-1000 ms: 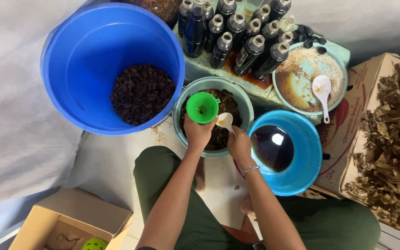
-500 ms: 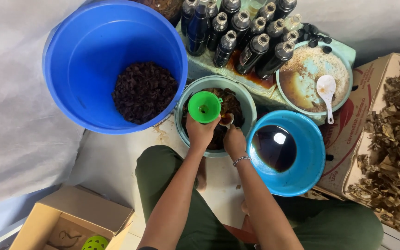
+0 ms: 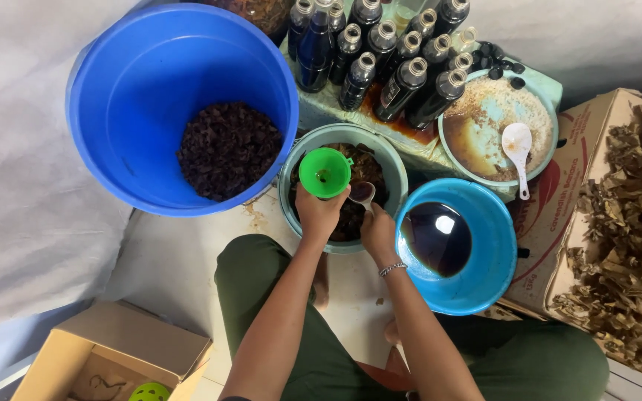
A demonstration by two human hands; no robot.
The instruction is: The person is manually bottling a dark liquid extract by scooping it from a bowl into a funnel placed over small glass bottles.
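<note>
**Scoop meeting funnel over the teal bowl**

Head view: the left hand point(image 3: 319, 214) is closing around what sits under the green funnel point(image 3: 325, 172), probably a bottle, though the hand and funnel are hiding it. The funnel mouth is facing straight up, over the teal bowl point(image 3: 394, 160) of dark solids. The right hand point(image 3: 379, 232) is pinching the handle of a small scoop point(image 3: 362, 192); its cup is lying just right of the funnel rim, its handle running back toward the wrist. The light-blue basin point(image 3: 488, 256) of dark liquid is sitting just right of that hand.

Packages: dark capped bottles point(image 3: 380, 56) are standing clustered behind the bowl. A brown carton point(image 3: 570, 171) with red print is lying at right, beside dried leaves point(image 3: 633, 245). An open plain carton point(image 3: 124, 345) is sitting lower left.
</note>
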